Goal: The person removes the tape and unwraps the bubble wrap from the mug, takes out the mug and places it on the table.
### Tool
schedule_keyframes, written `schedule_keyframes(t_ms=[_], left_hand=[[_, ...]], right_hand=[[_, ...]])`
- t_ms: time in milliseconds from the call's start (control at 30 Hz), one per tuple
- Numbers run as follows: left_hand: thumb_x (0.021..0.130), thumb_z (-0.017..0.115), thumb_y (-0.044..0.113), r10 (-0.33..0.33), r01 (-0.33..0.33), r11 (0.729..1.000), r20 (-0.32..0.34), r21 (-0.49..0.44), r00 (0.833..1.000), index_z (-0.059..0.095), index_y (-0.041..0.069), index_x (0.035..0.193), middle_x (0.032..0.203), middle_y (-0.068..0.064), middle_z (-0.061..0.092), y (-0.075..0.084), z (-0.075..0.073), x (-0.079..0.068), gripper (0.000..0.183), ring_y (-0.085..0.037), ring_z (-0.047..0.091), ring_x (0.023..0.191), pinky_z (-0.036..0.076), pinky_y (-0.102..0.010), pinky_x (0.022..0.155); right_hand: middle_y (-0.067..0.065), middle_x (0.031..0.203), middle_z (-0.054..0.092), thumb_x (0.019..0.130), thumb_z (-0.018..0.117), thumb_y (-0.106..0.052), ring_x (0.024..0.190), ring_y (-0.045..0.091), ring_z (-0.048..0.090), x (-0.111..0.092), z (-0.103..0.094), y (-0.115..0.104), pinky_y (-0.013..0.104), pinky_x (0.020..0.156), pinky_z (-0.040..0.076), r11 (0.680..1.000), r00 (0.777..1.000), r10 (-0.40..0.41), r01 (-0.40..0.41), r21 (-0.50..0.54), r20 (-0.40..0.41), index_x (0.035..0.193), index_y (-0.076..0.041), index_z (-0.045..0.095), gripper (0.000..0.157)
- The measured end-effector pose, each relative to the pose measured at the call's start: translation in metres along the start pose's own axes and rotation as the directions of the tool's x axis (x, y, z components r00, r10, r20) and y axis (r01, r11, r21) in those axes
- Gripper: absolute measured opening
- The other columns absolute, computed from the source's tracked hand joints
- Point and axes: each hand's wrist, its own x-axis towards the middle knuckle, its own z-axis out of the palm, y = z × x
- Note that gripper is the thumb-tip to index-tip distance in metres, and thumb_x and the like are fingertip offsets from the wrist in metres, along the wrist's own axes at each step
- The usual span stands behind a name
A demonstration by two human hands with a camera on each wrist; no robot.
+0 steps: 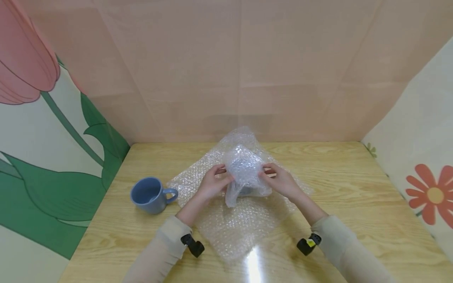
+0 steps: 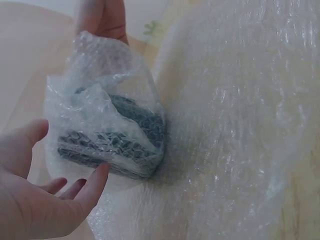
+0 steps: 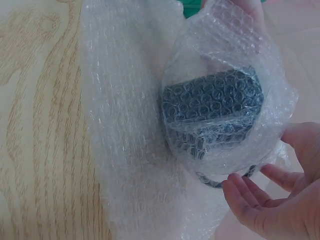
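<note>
A dark blue mug (image 3: 215, 97) stands loosely covered by bubble wrap (image 1: 244, 169), its handle (image 3: 212, 183) showing low in the right wrist view. My left hand (image 1: 214, 181) is at the left side of the bundle, thumb and fingers spread, fingertips right at the plastic. On the other side my right hand (image 1: 279, 181) holds the wrap between thumb and fingers, close to the handle. Beneath the bundle the bubble wrap sheet (image 1: 240, 232) lies spread on the table, and a loose corner of plastic hangs at the front.
A second blue mug (image 1: 150, 196) stands uncovered to the left, its handle pointing toward the sheet's edge. The wooden table (image 1: 354, 196) meets a pinkish backdrop (image 1: 240, 70) behind, with flower-printed panels (image 1: 435, 188) on both sides.
</note>
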Motion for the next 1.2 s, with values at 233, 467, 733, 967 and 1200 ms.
schedule_keyframes(t_ms=[233,467,733,967,1200], left_hand=[[0.081,0.069,0.015,0.075,-0.07,0.996,-0.09,0.056,0.993,0.047,0.003,0.129,0.129,-0.016,0.05,-0.002,0.001,0.005,0.054,-0.031,0.059,0.106,0.054,-0.036,0.081],[0.079,0.071,0.017,0.14,-0.115,0.974,-0.117,0.197,0.983,0.051,0.008,0.128,0.13,-0.012,0.052,0.001,-0.001,0.004,0.053,-0.03,0.055,0.112,0.052,-0.035,0.085],[0.079,0.071,0.016,0.352,-0.313,0.864,-0.027,0.395,0.936,0.048,0.007,0.131,0.133,-0.012,0.048,0.002,-0.004,0.007,0.058,-0.034,0.047,0.12,0.044,-0.042,0.096],[0.079,0.071,0.025,0.396,-0.372,0.788,0.06,0.491,0.916,0.044,0.012,0.135,0.14,-0.008,0.042,0.005,-0.005,0.007,0.063,-0.024,0.039,0.128,0.034,-0.043,0.105],[0.08,0.069,0.034,0.366,-0.355,0.723,0.107,0.593,0.924,0.04,0.016,0.138,0.144,-0.003,0.036,0.009,-0.002,0.009,0.068,-0.022,0.034,0.132,0.028,-0.043,0.108]], right_hand=[[0.025,0.113,0.06,0.089,0.06,-0.024,0.097,0.039,0.061,-0.001,0.0,0.003,0.042,0.079,0.053,1.0,1.0,-0.004,0.005,0.011,-0.019,0.123,-0.002,0.053,0.041],[0.024,0.114,0.06,0.089,0.06,-0.019,0.099,0.038,0.061,0.001,0.0,0.007,0.042,0.078,0.054,0.999,0.998,-0.033,0.034,0.008,-0.057,0.12,0.0,0.055,0.037],[0.023,0.116,0.058,0.09,0.059,-0.015,0.104,0.04,0.058,0.004,-0.006,0.01,0.045,0.085,0.051,0.997,0.995,-0.075,0.076,0.019,-0.069,0.118,0.002,0.054,0.033],[0.022,0.115,0.059,0.09,0.058,-0.014,0.104,0.039,0.058,0.005,-0.007,0.01,0.045,0.085,0.051,0.996,0.994,-0.084,0.085,0.019,-0.07,0.118,0.001,0.055,0.032],[0.019,0.114,0.061,0.09,0.058,-0.015,0.103,0.037,0.059,0.007,-0.006,0.008,0.044,0.084,0.051,0.996,0.994,-0.091,0.092,0.012,-0.064,0.116,-0.001,0.056,0.029]])
